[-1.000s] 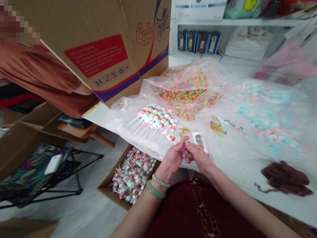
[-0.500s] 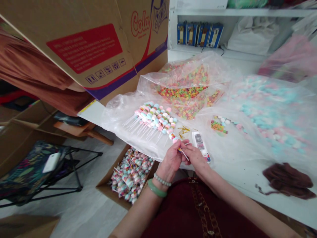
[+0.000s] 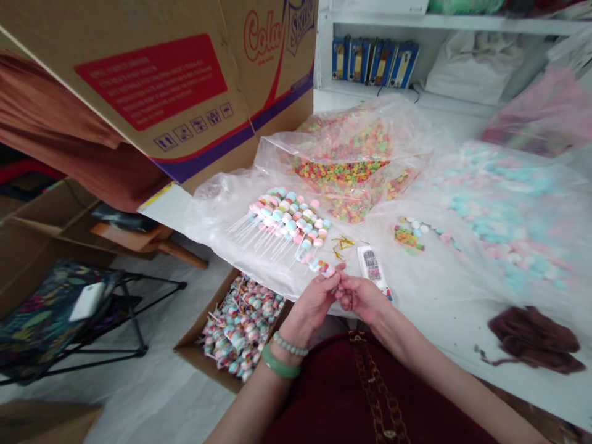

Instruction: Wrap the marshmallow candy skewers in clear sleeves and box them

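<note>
My left hand (image 3: 315,302) and my right hand (image 3: 363,299) meet at their fingertips above the edge of a clear plastic sheet (image 3: 222,246). Between them is a short skewer of pastel marshmallow candies (image 3: 319,267), and its stick is hidden in my fingers. Both hands pinch it. Gold twist ties (image 3: 343,243) lie just beyond my fingers, and a barcode label strip (image 3: 372,268) lies near my right hand. A row of finished-looking candy skewers (image 3: 282,221) rests on the plastic to the left.
A large printed cardboard box (image 3: 152,80) hangs over the upper left. Bags of coloured cereal rings (image 3: 342,172) and pastel marshmallows (image 3: 499,209) fill the table's back. A floor carton of candy skewers (image 3: 238,327) sits below left; a brown cloth (image 3: 531,342) lies right.
My hands have drawn closer together. The skewer's white stick, visible earlier below the candies, now sits hidden in my fingers. The view has shifted slightly.
</note>
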### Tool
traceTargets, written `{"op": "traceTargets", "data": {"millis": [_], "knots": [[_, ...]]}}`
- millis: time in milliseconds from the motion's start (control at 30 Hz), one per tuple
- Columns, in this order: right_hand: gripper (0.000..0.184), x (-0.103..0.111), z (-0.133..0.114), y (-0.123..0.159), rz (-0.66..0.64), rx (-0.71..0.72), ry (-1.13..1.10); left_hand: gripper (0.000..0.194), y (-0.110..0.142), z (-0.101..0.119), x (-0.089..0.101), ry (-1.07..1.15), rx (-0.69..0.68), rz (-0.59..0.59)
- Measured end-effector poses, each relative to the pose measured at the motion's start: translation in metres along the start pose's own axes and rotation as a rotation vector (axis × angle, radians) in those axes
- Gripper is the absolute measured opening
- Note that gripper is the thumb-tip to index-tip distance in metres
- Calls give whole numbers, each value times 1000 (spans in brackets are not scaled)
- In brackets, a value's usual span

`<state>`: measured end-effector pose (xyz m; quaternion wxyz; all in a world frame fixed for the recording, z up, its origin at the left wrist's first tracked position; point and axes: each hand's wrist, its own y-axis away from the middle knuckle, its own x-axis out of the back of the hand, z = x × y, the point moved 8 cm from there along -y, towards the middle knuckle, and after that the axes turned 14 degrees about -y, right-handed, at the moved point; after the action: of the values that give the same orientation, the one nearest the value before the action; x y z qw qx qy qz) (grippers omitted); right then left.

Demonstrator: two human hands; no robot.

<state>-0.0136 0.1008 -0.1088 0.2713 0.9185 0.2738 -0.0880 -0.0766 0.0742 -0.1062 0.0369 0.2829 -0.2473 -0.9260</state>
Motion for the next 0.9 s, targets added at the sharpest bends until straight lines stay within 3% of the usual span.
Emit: {"op": "traceTargets", "data": {"millis": [100, 233, 267, 367, 433, 500, 533, 600, 667, 733, 800, 900], "knots": [[22, -5, 3, 4, -34, -47, -15, 30, 14, 12, 13, -200, -98, -37], [12, 2, -31, 6, 155, 229, 97, 31, 24, 26, 31, -371, -195, 84], [19, -1, -36, 5, 150, 257, 33, 34, 24, 22, 28, -387, -168, 48], [28, -14, -32, -6, 54, 157, -283, 40, 19, 1, 10, -387, -11, -106], [27, -10, -30, -12, 139, 165, -389, 41, 16, 0, 14, -478, -34, 36], [29, -1, -35, -16, 232, 239, -384, 36, 20, 16, 27, -677, -185, 318], [29, 1, -39, -19, 218, 254, -341, 34, 24, 26, 31, -788, -277, 438], [25, 7, -49, -26, 157, 272, -148, 30, 31, 40, 39, -936, -406, 588], [20, 25, -67, -32, 204, 342, 235, 30, 31, 45, 49, -920, -426, 638], [18, 45, -88, -36, 365, 412, 772, 32, 26, 44, 62, -788, -375, 635], [21, 60, -95, -46, 452, 362, 1186, 32, 19, 41, 68, -636, -316, 598], [21, 72, -93, -60, 469, 260, 1357, 31, 12, 37, 66, -474, -238, 541]]}}
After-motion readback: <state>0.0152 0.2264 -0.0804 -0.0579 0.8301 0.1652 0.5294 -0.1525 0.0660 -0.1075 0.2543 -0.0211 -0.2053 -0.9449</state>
